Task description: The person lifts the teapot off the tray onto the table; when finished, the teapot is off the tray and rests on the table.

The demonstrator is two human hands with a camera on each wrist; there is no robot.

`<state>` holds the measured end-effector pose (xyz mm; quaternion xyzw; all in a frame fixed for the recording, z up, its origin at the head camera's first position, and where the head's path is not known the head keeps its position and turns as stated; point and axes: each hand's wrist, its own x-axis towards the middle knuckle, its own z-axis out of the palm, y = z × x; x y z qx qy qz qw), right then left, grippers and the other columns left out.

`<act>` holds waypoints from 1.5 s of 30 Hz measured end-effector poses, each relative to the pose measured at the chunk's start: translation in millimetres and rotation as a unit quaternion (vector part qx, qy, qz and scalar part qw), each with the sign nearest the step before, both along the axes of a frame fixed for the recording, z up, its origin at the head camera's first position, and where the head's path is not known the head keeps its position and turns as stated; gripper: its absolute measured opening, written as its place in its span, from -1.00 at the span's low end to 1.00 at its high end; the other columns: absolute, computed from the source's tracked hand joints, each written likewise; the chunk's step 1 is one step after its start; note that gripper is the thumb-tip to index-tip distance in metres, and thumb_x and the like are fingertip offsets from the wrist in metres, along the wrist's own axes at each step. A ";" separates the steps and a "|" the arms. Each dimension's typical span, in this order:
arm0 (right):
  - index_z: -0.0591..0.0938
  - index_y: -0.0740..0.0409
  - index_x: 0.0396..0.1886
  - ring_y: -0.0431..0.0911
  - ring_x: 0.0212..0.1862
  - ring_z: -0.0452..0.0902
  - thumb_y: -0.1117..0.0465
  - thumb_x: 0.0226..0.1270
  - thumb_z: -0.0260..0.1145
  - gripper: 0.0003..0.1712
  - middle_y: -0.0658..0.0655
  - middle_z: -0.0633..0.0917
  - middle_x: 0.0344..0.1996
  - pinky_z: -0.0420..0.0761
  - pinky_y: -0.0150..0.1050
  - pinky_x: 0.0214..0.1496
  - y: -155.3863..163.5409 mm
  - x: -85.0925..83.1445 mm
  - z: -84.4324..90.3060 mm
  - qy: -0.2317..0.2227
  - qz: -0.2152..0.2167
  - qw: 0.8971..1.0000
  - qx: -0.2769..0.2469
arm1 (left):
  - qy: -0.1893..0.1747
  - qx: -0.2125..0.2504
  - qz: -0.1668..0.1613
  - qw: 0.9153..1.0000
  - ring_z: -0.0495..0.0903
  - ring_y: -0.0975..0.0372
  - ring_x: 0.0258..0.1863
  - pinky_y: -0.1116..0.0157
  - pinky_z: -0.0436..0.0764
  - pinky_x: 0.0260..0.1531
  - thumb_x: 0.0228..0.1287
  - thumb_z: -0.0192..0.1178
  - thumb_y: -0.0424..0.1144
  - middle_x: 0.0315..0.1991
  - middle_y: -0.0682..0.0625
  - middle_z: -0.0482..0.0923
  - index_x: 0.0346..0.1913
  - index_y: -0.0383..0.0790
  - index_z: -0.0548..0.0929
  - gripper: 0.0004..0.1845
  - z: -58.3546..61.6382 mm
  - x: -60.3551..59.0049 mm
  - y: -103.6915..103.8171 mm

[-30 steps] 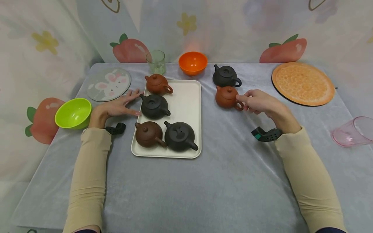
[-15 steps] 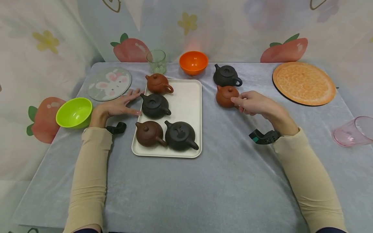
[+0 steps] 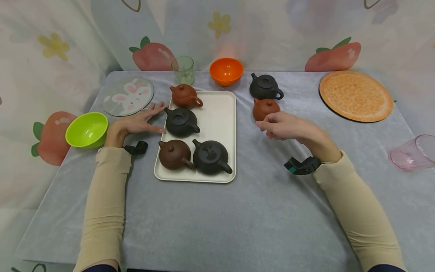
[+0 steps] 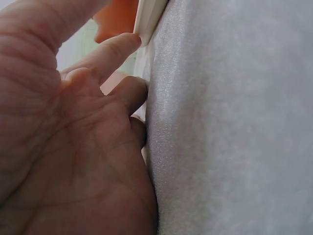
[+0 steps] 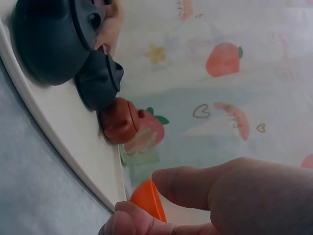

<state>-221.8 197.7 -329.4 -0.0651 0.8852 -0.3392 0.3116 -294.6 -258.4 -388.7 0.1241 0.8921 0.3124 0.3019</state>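
1. Tray (image 3: 219, 113) holds four teapots (image 3: 211, 157); the left hand (image 3: 137, 122), fingers spread, touches its nine-o'clock edge, perhaps to keep it from sliding.
2. The right hand (image 3: 287, 126), thumb and finger apart, pinches nothing at the four-o'clock side of the loose red teapot (image 3: 266, 108), off the tray at two o'clock.
3. Tray room opens at one o'clock; cloth (image 3: 217, 223) spreads beyond its six-o'clock edge.

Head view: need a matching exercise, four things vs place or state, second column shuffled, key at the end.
1. left hand
2. right hand
3. tray
4. orange bowl

A. bears four teapots
B. between the green glass and the off-tray black teapot
C. spread at the tray's left edge
D. partly hides the off-tray reddish-brown teapot

Pairs: 1-C, 2-D, 3-A, 4-B
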 end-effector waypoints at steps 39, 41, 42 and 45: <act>0.53 0.18 -0.52 -0.17 -0.59 0.20 0.00 0.47 0.14 -0.58 -0.05 0.44 -0.68 0.16 -0.31 -0.51 -66.2 42.8 -26.1 0.017 0.162 0.984 -0.069 | 0.001 -0.003 -0.008 1.000 -0.63 0.20 0.52 -0.20 -0.36 0.42 0.18 0.37 0.04 0.57 0.17 -0.53 0.57 0.17 -0.19 0.09 2.2 0.3 0.8; 0.53 0.17 -0.53 -0.18 -0.59 0.21 0.01 0.47 0.14 -0.58 -0.05 0.43 -0.68 0.17 -0.31 -0.51 -69.6 44.7 -27.5 0.012 0.169 0.983 -0.073 | -0.001 -0.003 -0.006 1.000 -0.63 0.20 0.52 -0.21 -0.37 0.41 0.18 0.37 0.04 0.56 0.17 -0.54 0.57 0.17 -0.20 0.09 1.6 -0.1 0.4; 0.53 0.16 -0.54 -0.18 -0.59 0.21 0.01 0.47 0.14 -0.59 -0.05 0.43 -0.68 0.17 -0.31 -0.51 -71.0 45.6 -28.0 0.011 0.171 0.982 -0.075 | -0.003 -0.003 -0.004 1.000 -0.63 0.21 0.52 -0.21 -0.37 0.41 0.18 0.37 0.04 0.56 0.18 -0.54 0.57 0.18 -0.20 0.10 1.2 -0.4 0.1; 0.51 0.12 -0.59 -0.18 -0.59 0.22 0.04 0.47 0.14 -0.59 -0.06 0.43 -0.68 0.19 -0.32 -0.50 -75.0 48.0 -29.8 0.020 0.171 0.982 -0.084 | -0.003 -0.002 -0.003 1.000 -0.64 0.19 0.52 -0.22 -0.38 0.40 0.18 0.37 0.02 0.57 0.15 -0.55 0.57 0.17 -0.21 0.10 0.6 -1.0 0.4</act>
